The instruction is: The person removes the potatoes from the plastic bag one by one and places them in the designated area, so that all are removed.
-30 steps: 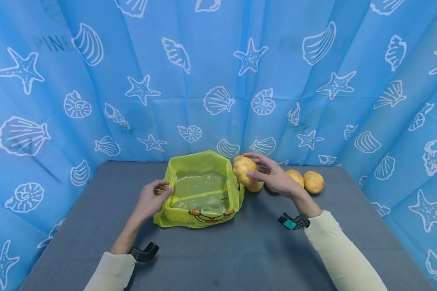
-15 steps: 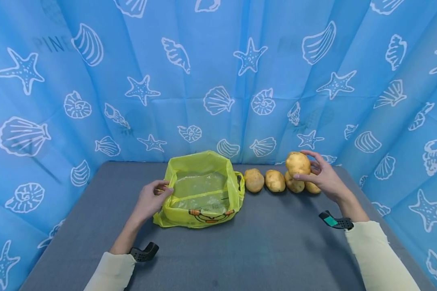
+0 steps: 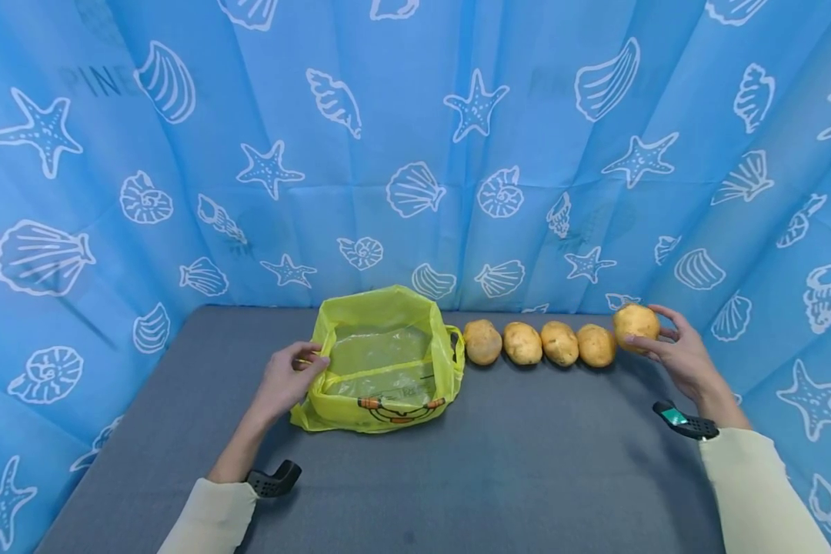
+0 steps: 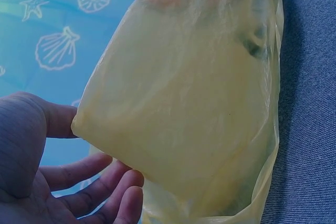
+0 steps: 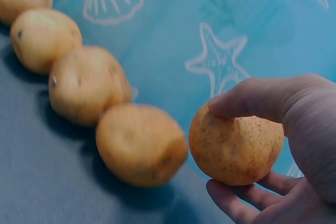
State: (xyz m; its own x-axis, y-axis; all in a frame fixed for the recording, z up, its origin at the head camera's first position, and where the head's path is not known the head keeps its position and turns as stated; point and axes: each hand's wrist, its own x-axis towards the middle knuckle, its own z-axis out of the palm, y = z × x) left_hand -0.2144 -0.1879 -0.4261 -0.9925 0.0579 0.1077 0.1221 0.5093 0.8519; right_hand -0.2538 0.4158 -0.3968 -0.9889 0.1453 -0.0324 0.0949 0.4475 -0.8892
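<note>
My right hand (image 3: 685, 358) holds a potato (image 3: 635, 326) between thumb and fingers at the right end of a row of potatoes. In the right wrist view this potato (image 5: 236, 148) appears beside the nearest potato of the row (image 5: 140, 145); whether it bears on the cloth cannot be told. At left, my left hand (image 3: 289, 381) pinches the left rim of a yellow plastic bag (image 3: 381, 419), its mouth spread wide. The left wrist view has the thumb at the edge of the bag (image 4: 184, 93) and the other fingers (image 4: 86, 169) along its rim.
Several potatoes (image 3: 522, 344) lie in a line from the bag's right handle (image 3: 458, 346) toward the right hand. Grey cloth (image 3: 457, 485) covers the table. A blue curtain with white shells and starfish (image 3: 415, 154) stands behind it and along both sides.
My right hand has carried the potato rightward, from beside the bag, over the row, to the row's right end, and lower. The left hand and bag stay where they were.
</note>
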